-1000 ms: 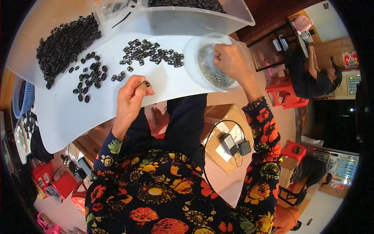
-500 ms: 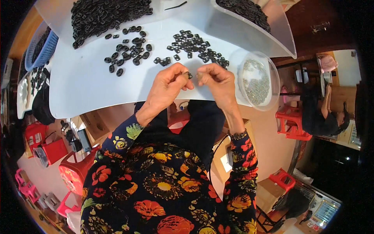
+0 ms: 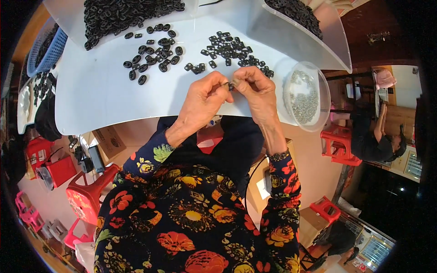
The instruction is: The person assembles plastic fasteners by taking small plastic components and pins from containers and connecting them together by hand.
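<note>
In front of me, above the near table edge, my left hand [image 3: 203, 96] pinches a small black plastic cord-lock piece [image 3: 230, 86]. My right hand [image 3: 258, 93] meets it there, thumb and forefinger closed at the piece's other side. Whatever else those right fingertips hold is too small and covered to make out. Beyond my hands lie two loose groups on the white table: oval two-hole cord-lock bodies [image 3: 162, 55] to the left and smaller rectangular two-hole pieces [image 3: 228, 49] to the right. By my right hand stands a round clear tub [image 3: 323, 105] of tiny silvery springs [image 3: 304, 105].
Heaps of black pieces fill clear bins at the far left [image 3: 132, 18] and far right [image 3: 296, 18]. A blue basket [image 3: 49, 53] stands at the left. Red stools [image 3: 86, 200] and boxes are on the floor. Another person [image 3: 380, 139] sits off to the right.
My two hands have come together; the right fingertips, apart from the left before, now touch at the small black piece. The whole view has shifted slightly.
</note>
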### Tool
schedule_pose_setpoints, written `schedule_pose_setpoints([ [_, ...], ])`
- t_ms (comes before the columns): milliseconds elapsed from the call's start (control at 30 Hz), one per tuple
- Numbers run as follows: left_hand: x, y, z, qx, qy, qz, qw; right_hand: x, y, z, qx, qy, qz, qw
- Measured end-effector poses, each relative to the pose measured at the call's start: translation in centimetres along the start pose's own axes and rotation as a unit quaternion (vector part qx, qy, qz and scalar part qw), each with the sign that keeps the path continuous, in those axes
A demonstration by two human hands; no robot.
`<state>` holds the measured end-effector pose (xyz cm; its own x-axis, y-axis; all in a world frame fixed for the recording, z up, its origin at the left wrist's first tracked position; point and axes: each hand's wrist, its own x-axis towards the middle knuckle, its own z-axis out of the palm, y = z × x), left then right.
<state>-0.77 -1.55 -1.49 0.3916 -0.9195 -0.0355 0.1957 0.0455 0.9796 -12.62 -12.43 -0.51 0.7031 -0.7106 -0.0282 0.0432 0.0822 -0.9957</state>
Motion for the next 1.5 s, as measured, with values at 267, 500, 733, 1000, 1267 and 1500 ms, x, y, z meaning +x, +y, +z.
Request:
schedule_pose_setpoints([
  [267, 0.0, 0.1, 0.0, 0.033, 0.002, 0.001, 0.999, 0.0, 0.1, -0.2, -0.003, -0.012, -0.002, 1.000],
  [500, -0.1, 0.1, 0.2, 0.076, 0.028, 0.021, 0.997, -0.2, -0.3, 0.1, -0.013, -0.010, -0.013, 1.000],
  [733, 0.1, -0.4, 0.0, 0.095, 0.004, 0.035, 0.995, -0.6, -0.7, 0.2, -0.059, -0.014, -0.015, 0.998],
  [1000, 0.1, 0.2, -0.2, -0.001, -0.025, 0.005, 1.000, 0.0, -1.0, 0.1, -0.100, -0.029, 0.010, 0.995],
  [1267, 0.0, 0.0, 0.5, 0.035, 0.040, 0.030, 0.998, -0.4, -1.7, 1.8, -0.113, 0.024, 0.004, 0.993],
  [1500, 0.0, 0.0, 0.1, -0.014, 0.029, 0.022, 0.999, 0.4, -1.6, 1.0, -0.066, -0.017, 0.017, 0.998],
])
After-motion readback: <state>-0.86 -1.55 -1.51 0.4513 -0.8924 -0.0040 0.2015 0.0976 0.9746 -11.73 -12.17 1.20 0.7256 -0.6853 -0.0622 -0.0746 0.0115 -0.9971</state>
